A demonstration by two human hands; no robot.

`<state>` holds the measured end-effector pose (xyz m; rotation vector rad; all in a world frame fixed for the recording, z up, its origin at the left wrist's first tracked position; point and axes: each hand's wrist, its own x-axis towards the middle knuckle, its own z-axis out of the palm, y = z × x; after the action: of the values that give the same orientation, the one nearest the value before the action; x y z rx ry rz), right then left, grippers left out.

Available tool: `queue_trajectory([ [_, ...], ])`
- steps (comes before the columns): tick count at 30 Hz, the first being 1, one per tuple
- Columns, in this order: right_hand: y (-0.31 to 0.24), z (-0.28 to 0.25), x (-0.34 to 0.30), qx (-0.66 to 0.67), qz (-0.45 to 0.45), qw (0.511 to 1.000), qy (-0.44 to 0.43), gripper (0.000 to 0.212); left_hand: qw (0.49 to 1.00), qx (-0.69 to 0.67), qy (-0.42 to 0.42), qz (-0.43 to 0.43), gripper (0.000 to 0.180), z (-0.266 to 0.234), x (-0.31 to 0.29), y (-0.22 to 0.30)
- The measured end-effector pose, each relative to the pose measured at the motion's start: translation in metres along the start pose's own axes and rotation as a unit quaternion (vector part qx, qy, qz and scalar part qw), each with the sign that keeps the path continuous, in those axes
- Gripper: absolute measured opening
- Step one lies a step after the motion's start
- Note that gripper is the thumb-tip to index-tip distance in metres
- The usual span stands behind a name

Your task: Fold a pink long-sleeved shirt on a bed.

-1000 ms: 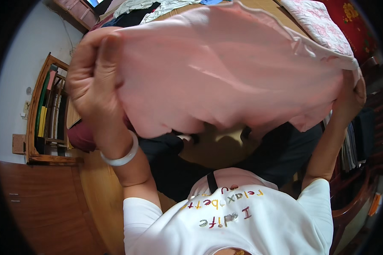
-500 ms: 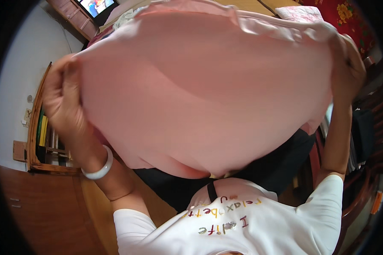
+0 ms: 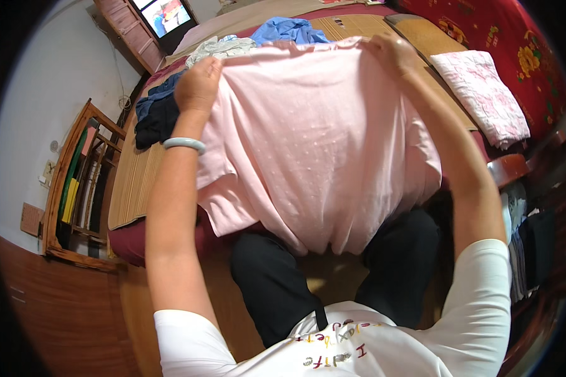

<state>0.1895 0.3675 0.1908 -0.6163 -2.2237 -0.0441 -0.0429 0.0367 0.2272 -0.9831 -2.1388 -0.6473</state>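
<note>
A pale pink T-shirt (image 3: 314, 138) is stretched between my two hands. Its upper edge runs nearly straight across, and the cloth hangs down toward my knees in soft folds. My left hand (image 3: 198, 85), with a pale bangle on the wrist, is closed on the upper left corner. At the upper right corner my right hand (image 3: 393, 56) grips the cloth, its fingertips partly hidden. One short sleeve droops below my left hand, beside the forearm.
A bed partly covered with cardboard (image 3: 135, 182) lies before me. Dark clothes (image 3: 157, 113), a whitish garment (image 3: 220, 49) and a blue garment (image 3: 289, 30) are on it. A folded pink-and-white cloth (image 3: 481, 94) lies right. A wooden frame (image 3: 53, 201) leans against the left wall.
Both hands have moved away from me and closer together with the T-shirt. The billowing cloth has dropped and now hangs in folds, uncovering the bed and my knees.
</note>
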Motion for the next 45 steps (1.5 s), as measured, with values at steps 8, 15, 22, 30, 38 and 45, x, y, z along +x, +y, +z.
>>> queue_trajectory([
  [8,0.014,0.172,-0.103,0.019,0.049,0.996,-0.072,0.023,0.955,0.097,-0.257,-0.110,0.030,0.157,-0.098,-0.045],
  [15,0.022,0.200,-0.104,0.083,0.102,0.987,-0.094,0.027,0.967,0.026,-0.193,-0.166,0.029,0.193,-0.128,-0.061],
  [22,0.017,0.196,-0.097,0.073,0.123,0.986,-0.085,0.028,0.963,0.020,-0.192,-0.188,0.027,0.198,-0.120,-0.058],
  [30,0.013,0.188,-0.095,0.082,0.135,0.984,-0.076,0.027,0.970,-0.038,-0.157,-0.184,0.021,0.190,-0.123,-0.058],
  [38,0.022,0.194,-0.100,0.118,0.122,0.985,-0.041,0.025,0.971,-0.047,-0.159,-0.171,0.024,0.182,-0.130,-0.052],
  [45,0.014,0.156,-0.100,0.180,0.122,0.976,0.026,0.015,0.952,-0.134,-0.189,-0.199,0.021,0.150,-0.122,-0.043],
])
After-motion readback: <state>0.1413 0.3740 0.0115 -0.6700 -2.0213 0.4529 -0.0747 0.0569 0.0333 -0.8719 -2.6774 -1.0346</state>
